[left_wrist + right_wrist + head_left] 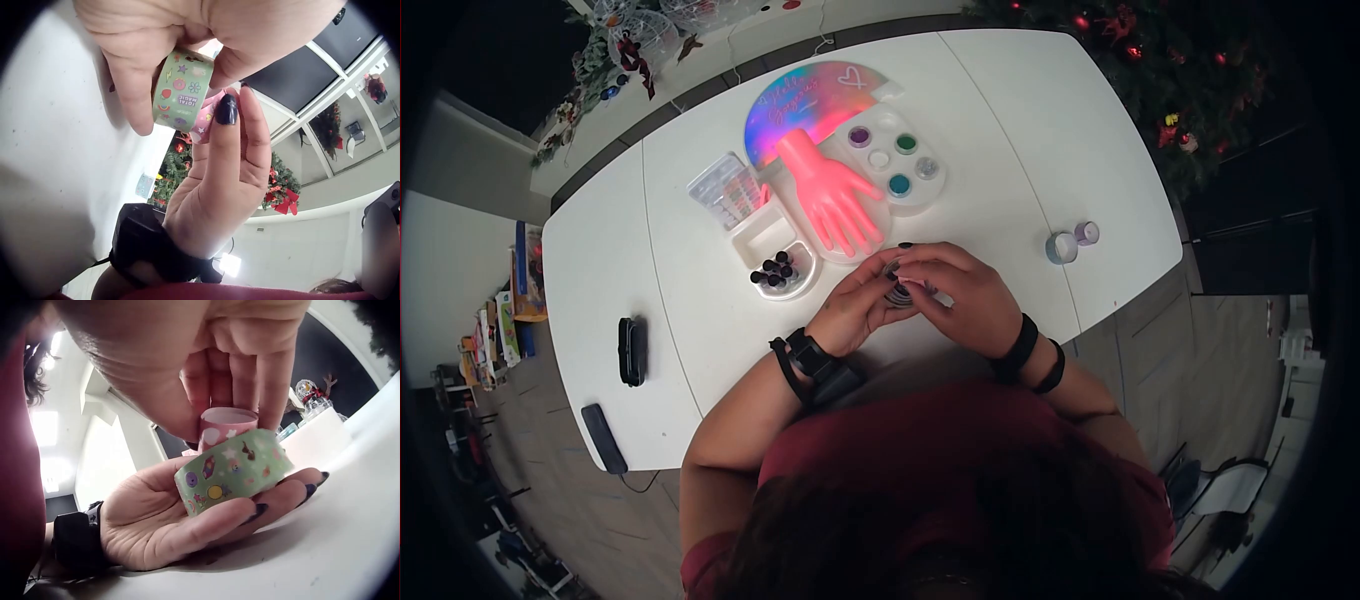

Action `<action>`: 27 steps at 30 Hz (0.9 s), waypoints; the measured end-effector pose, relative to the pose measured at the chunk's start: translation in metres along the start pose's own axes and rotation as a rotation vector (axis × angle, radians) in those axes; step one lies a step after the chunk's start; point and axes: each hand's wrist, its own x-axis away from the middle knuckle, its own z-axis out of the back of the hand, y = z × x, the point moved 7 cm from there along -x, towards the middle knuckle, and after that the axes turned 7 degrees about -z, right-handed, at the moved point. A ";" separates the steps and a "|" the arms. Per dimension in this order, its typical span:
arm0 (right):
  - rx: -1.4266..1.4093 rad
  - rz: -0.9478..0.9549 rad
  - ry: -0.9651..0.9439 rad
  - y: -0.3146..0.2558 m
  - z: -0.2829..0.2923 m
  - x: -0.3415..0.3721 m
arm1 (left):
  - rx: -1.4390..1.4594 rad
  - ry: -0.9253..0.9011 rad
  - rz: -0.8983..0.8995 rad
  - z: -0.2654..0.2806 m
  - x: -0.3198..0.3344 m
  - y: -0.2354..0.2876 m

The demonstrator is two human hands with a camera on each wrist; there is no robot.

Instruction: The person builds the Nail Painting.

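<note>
Close above the table's near side, both hands meet around two small patterned tape rolls. My left hand (pixel 847 312) holds the wider green roll (pixel 181 94), printed with little pictures and the words "TOTAL MAGIC"; in the right wrist view its thumb lies along the front and its fingers reach underneath. From above, my right hand (pixel 970 295) pinches a narrower pink roll (pixel 228 430) with white shapes on it. The lower part of the pink roll is hidden behind the green roll (pixel 231 472). In the head view the fingers cover most of both rolls.
Beyond the hands stands a pink model hand (pixel 825 190) before a rainbow backboard (pixel 800 100). Beside it are a tray of glitter pots (pixel 935 190), dark-capped bottles (pixel 775 268) and a clear box (pixel 725 190). Two pale rolls (pixel 1062 248) stand right; a black case (pixel 632 350) lies left.
</note>
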 end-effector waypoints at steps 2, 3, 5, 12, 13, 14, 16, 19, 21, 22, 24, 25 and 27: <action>0.013 -0.046 0.027 -0.002 0.002 0.000 | 0.005 0.003 0.008 0.001 0.000 -0.001; 0.012 -0.047 0.027 -0.002 0.003 0.001 | 0.005 0.003 0.008 0.000 0.000 0.000; 0.031 -0.107 -0.040 0.004 -0.001 0.002 | -0.019 0.007 0.012 -0.003 0.000 0.001; -0.013 -0.101 -0.006 0.009 -0.007 0.004 | -0.016 0.009 0.004 0.008 0.000 -0.006; -0.032 -0.121 -0.016 0.011 -0.008 0.005 | -0.023 0.000 0.005 0.007 0.000 -0.005; -0.050 -0.141 -0.025 0.013 -0.009 0.005 | -0.031 -0.009 0.007 0.005 -0.001 -0.004; -0.061 -0.173 -0.047 0.012 -0.009 0.006 | -0.015 -0.033 0.004 0.002 -0.001 -0.002; -0.044 -0.176 -0.084 0.011 -0.013 0.005 | 0.002 -0.077 0.004 -0.003 0.002 0.003; -0.004 -0.161 -0.088 0.011 -0.008 0.005 | 0.010 -0.113 0.020 -0.008 0.003 0.001; 0.039 -0.054 -0.028 0.004 0.003 0.003 | 0.000 -0.102 -0.009 -0.010 0.003 0.005; 0.134 -0.007 0.100 0.000 0.029 0.003 | 0.029 -0.114 -0.056 -0.021 0.000 0.013; 0.185 -0.017 0.213 0.005 0.049 0.003 | 0.036 -0.126 -0.046 -0.023 -0.001 0.012; 0.279 -0.092 0.169 0.038 0.085 0.007 | -0.115 -0.076 -0.048 -0.017 -0.001 0.012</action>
